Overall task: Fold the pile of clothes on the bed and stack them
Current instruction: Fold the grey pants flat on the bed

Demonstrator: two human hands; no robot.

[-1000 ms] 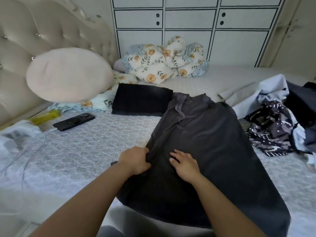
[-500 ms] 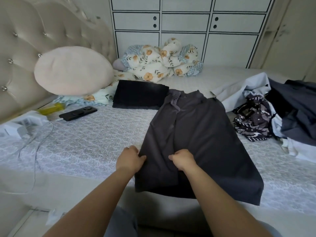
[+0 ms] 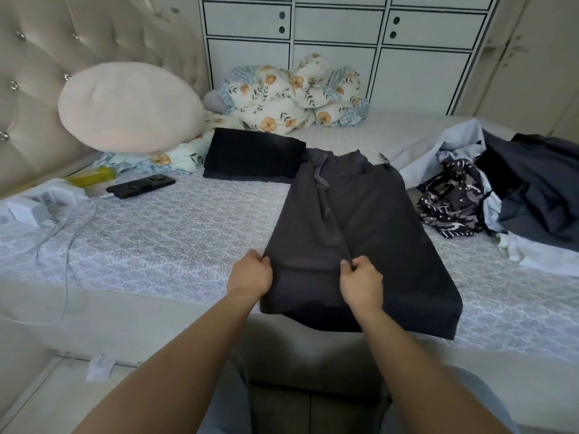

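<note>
We find the task partly done. One black folded garment [image 3: 253,155] lies flat on the bed [image 3: 156,233], near the round pillow [image 3: 128,106] and touching the far end of the item now in hand. We judge it to be the start of the stack; whether it holds more than one piece we cannot tell.

The item in hand is a dark grey garment [image 3: 360,233], spread lengthwise on the bed with its near end reaching over the mattress edge. A lengthwise crease runs down it, so we judge one fold to be in place already. The left hand [image 3: 250,277] grips the near left corner of the upper layer, fingers curled round the cloth. The right hand [image 3: 360,281] pinches the cloth at the near end of the crease, thumb and fingers closed on it. We judge this to be the start of the next fold, not yet carried through.

Outstanding: a loose pile of clothes [image 3: 501,195] sits on the bed to the right, just beside the grey garment, with pale blue, patterned dark, navy and white pieces tangled together. None of these is folded. By our estimate most of the work remains.

Also noted: a phone [image 3: 141,186] and a white cable [image 3: 69,242] on the bed at left.
</note>
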